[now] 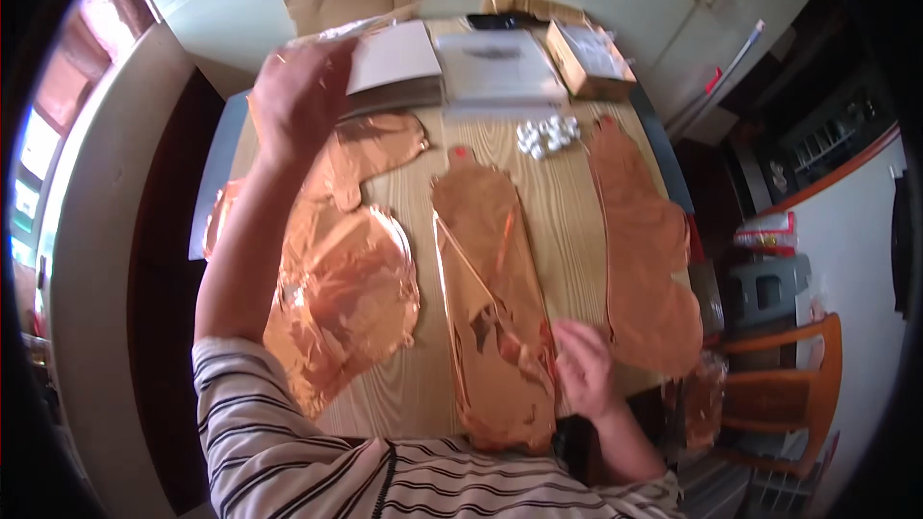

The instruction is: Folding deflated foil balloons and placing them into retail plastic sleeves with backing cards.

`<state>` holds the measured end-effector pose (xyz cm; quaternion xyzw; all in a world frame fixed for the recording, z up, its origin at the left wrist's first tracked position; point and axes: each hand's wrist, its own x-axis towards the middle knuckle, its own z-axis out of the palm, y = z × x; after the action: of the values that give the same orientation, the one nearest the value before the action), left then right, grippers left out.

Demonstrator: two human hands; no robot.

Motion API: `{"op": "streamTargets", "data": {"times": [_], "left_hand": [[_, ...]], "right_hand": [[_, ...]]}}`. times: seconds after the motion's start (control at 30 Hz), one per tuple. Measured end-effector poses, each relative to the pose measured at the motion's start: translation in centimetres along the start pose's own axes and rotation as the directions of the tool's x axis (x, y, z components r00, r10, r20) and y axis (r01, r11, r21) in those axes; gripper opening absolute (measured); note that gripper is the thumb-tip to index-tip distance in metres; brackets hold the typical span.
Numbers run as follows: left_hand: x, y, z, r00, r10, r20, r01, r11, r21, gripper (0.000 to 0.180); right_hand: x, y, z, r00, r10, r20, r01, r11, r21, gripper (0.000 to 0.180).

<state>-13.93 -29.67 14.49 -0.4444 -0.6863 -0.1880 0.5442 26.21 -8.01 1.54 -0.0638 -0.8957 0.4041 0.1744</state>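
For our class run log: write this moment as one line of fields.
left hand: raised, holding clear wrapper | right hand: resting on middle foil balloon | wooden table: more copper foil balloons, small white pieces

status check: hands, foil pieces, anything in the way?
Left hand raised over the table's far left, fingers curled by a white sheet. Right hand flat on the middle copper foil balloon. White small-parts pile beyond it, apart.
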Motion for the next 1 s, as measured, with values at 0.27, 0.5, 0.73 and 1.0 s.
{"op": "streamTargets", "data": {"times": [0.27,0.5,0.73,1.0], "left_hand": [[-8.6,22.2,-10.4,0.855,0.389,0.342,-0.180,0.842,-0.509,0.034],[-14.3,26.7,-16.7,0.793,0.162,0.587,0.250,0.793,-0.555,0.048],[-16.3,29.2,-20.7,0.695,0.185,0.694,0.351,0.756,-0.553,0.066],[-17.2,27.7,-23.0,0.711,0.180,0.679,0.412,0.675,-0.611,0.059]], "right_hand": [[4.1,-1.9,-2.4,0.812,0.395,0.430,-0.561,0.323,0.762,0.057],[4.8,5.8,-1.1,0.947,0.313,0.074,-0.317,0.871,0.375,0.044],[1.4,1.5,-3.1,0.959,-0.210,0.188,0.251,0.940,-0.233,0.068],[-6.5,-0.8,-3.2,0.850,-0.195,0.490,0.387,0.862,-0.327,0.074]]}}
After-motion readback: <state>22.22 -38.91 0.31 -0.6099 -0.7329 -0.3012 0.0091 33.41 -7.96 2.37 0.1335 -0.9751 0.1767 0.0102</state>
